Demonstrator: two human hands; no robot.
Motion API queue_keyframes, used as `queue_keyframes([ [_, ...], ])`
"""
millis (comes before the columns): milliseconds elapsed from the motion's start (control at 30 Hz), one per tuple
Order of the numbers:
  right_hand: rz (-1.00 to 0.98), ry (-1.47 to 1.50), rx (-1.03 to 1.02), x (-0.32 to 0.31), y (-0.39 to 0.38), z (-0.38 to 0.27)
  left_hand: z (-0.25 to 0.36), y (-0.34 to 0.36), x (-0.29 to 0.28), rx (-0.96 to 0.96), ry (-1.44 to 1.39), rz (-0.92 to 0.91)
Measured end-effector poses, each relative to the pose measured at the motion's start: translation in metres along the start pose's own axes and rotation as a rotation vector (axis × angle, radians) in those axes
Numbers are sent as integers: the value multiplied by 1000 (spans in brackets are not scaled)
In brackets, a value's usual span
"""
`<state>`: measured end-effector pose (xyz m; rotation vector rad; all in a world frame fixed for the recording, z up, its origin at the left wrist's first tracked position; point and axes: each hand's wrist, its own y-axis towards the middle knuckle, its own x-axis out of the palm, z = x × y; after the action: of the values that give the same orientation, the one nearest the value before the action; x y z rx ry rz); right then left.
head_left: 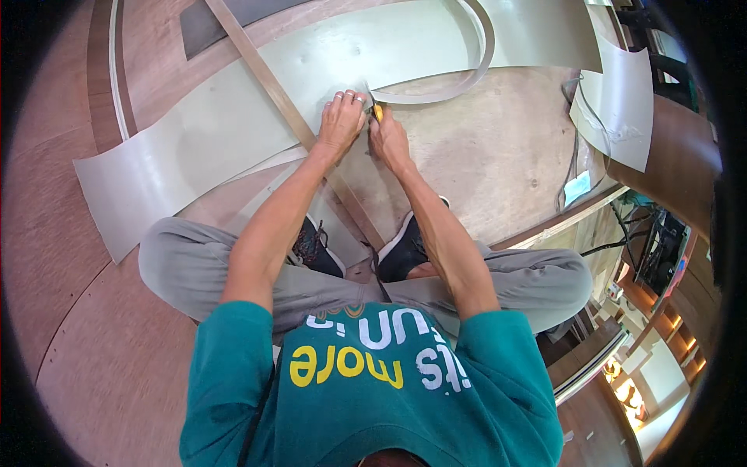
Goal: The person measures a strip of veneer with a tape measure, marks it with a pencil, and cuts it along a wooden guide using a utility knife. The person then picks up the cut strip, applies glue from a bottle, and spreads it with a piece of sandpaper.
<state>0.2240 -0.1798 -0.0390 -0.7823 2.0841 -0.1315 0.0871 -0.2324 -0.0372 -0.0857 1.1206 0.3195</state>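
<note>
Head view: both forearms reach forward from the teal sleeves, elbows apart and wrists drawn close together at the near edge of the pale sheet (311, 66). On that sheet, the left hand (342, 121) lies palm down, fingers bent and side by side, gripping nothing that shows. Just beside it, at the sheet's near edge, the right hand (389, 138) is closed around a yellow knife (378, 112), its blade pointing away from the body.

Fingers cover most of the knife's handle, and the blade is too small to tell how deep it sits in the sheet. The left palm is hidden from above. Along the top, the picture's border cuts off part of the sheet, and a wooden strip (268, 78) laid slantwise across it covers a narrow band. That strip passes under the left wrist.

As for the sheet, it lies beneath the left hand and extends to both sides of it, ahead of the right hand. At the knife, a narrow curled band (487, 47) parts from the sheet's edge, looping rightward and back over its right part. Bare plywood (490, 148) shows on the sheet's near side.
</note>
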Motion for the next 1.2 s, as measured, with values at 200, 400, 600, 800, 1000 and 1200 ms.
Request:
queue_keyframes([
  [200,28,27,-56,-3,-13,-2,-3,3,-5,6,-140,36],
  [400,20,5,-13,-1,1,-4,-2,8,-6,-17,-154,-2],
  [600,31,-14,-28,-3,4,-4,-2,10,-12,-80,-214,-7],
  [800,91,101,-9,-21,-23,-1,5,4,-14,-60,-111,-86],
  [1000,398,115,19,-61,-3,-9,18,8,-17,-54,-180,-163],
  [1200,298,239,-103,-128,47,-5,23,58,-26,-353,-978,-97],
])
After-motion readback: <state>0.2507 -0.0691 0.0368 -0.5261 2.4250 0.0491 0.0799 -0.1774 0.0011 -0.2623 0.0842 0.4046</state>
